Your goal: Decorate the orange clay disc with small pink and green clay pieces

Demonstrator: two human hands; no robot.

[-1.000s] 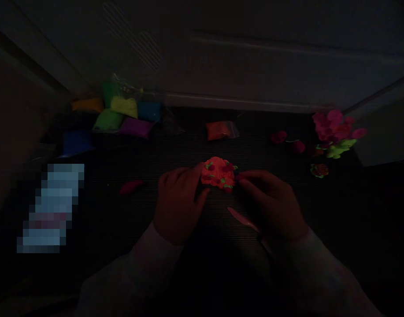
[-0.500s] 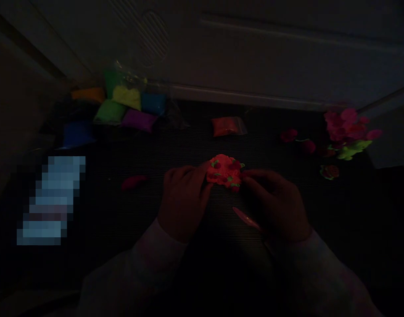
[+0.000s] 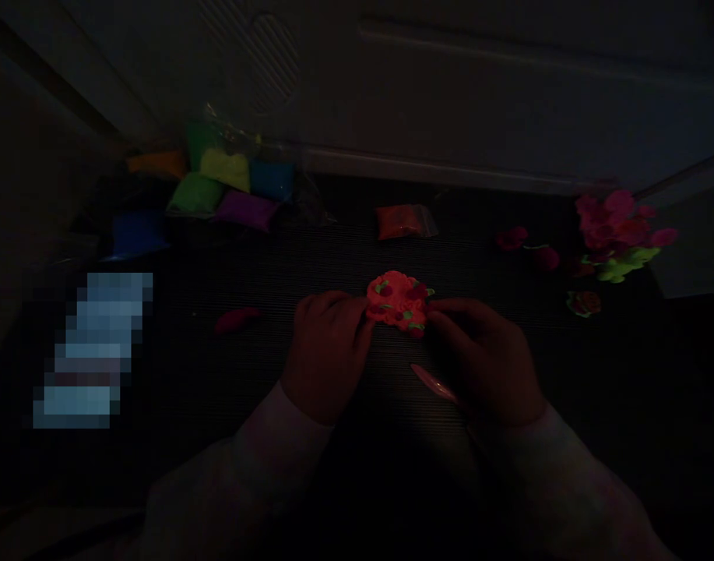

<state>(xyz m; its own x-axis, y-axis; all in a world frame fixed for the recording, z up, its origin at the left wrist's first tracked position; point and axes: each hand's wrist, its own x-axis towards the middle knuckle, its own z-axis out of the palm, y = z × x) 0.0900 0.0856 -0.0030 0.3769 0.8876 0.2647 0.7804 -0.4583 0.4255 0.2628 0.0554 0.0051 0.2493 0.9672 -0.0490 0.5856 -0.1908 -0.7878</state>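
An orange-red clay piece (image 3: 395,288) dotted with dark red blobs and green leaf shapes is held between my two hands. My left hand (image 3: 327,351) pinches its left edge between thumb and fingers. On the opposite side, my right hand (image 3: 490,354) has its thumb and fingertips closed at the piece's right edge. A pink, slender modelling tool (image 3: 432,382) lies on the dark table beneath the right hand, its far end hidden there. To the left of my left hand lies a dark pink lump of clay (image 3: 237,320).
Several bags of coloured clay (image 3: 196,192) are heaped at the back left. An orange clay bag (image 3: 404,221) lies behind the hands. Pink clay flowers (image 3: 619,218) and a small clay rose (image 3: 584,303) are at the right. A blurred-out bright rectangle (image 3: 96,347) is at left.
Both hands keep their hold on the clay piece and have hardly moved. The whole view has shifted very slightly and looks a little darker.
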